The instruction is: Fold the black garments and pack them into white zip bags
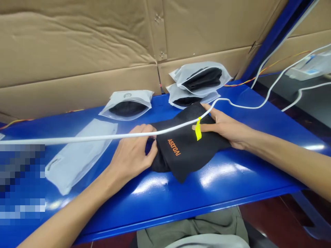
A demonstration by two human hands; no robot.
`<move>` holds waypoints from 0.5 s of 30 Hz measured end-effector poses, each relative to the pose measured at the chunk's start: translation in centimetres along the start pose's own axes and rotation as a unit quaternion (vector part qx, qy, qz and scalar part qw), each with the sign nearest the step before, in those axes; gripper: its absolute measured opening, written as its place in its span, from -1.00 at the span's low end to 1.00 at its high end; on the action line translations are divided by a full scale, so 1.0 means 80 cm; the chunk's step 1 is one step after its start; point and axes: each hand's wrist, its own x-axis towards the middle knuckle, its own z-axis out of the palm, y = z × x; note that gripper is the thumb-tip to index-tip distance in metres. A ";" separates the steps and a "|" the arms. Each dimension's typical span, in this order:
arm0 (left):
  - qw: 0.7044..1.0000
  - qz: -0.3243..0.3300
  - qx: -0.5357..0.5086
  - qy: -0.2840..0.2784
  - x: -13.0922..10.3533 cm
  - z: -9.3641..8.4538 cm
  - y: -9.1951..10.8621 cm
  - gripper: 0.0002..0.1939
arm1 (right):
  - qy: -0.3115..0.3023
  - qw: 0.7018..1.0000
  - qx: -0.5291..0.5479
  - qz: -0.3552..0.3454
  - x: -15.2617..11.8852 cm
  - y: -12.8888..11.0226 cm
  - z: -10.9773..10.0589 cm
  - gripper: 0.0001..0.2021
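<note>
A black fabric item (186, 148), folded and flat like a cloth pouch, lies on the blue table, with orange "AstroAI" lettering and a small yellow tag (198, 131) on it. My left hand (134, 151) pinches its left edge between thumb and curled fingers. At the other end, my right hand (224, 125) grips the far right part, thumb on top beside the tag and the other fingers partly hidden beneath. Left of my left hand lies a flat frosted plastic bag (82, 155); whether anything is inside I cannot tell.
Behind stand frosted bags holding black cloth: one bag (139, 95) at centre, and two stacked at right, the upper bag (191, 69) on top. A white cable (77, 138) crosses the view in front of my hands. Brown cardboard (77, 44) walls the back of the table (160, 203).
</note>
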 end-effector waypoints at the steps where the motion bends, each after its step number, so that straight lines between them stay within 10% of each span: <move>1: 1.000 0.014 -0.010 0.014 -0.001 -0.002 0.002 -0.84 | -0.009 1.000 0.009 0.010 0.000 0.003 0.003 -0.16; 5: 0.995 0.074 -0.051 0.043 -0.005 -0.009 0.009 -0.86 | 0.038 0.983 -0.136 -0.118 0.009 0.021 0.001 -0.06; 11: 0.987 0.117 -0.093 0.050 -0.010 -0.007 0.023 -0.78 | 0.130 0.792 -0.458 -0.381 0.010 0.027 -0.012 -0.47; 15: 0.997 0.040 -0.044 0.041 -0.009 -0.005 0.029 -0.85 | 0.008 0.736 -0.464 -0.493 -0.005 0.024 0.000 -0.85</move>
